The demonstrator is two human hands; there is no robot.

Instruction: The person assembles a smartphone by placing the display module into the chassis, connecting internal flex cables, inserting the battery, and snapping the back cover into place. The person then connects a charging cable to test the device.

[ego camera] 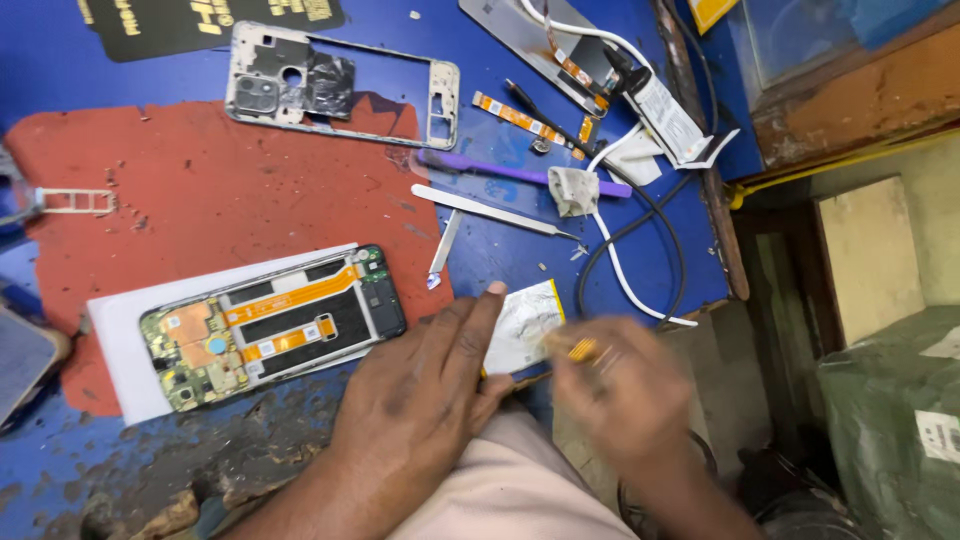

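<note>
**One flat battery pack at the bench edge, held by two hands**

Head view, item 1: flat battery pack (525,325), pale wrapped face with a yellow edge, lying at the near edge of the blue bench (60,60). It is at about 3 o'clock from the opened phone (275,325). Judged light, thin and stiff, but easily dented or punctured; best taken by its long edges, flat, without bending or prying at the face.

Item 2: left hand (425,395), fingers spread and laid flat, thumb tip touching the pack's left edge and steadying it.

Item 3: right hand (615,390), blurred; fingers drawn together, apparently pinching a small yellow-orange piece (583,349) at the pack's right edge. What that piece is cannot be told.

Item 4: opened phone, circuit board and orange flex strips exposed, resting on a white sheet (125,345).

Item 5: at 12 o'clock from the pack, metal tweezers (490,210), a purple tool (500,170) and a bare phone frame (340,85).
</note>
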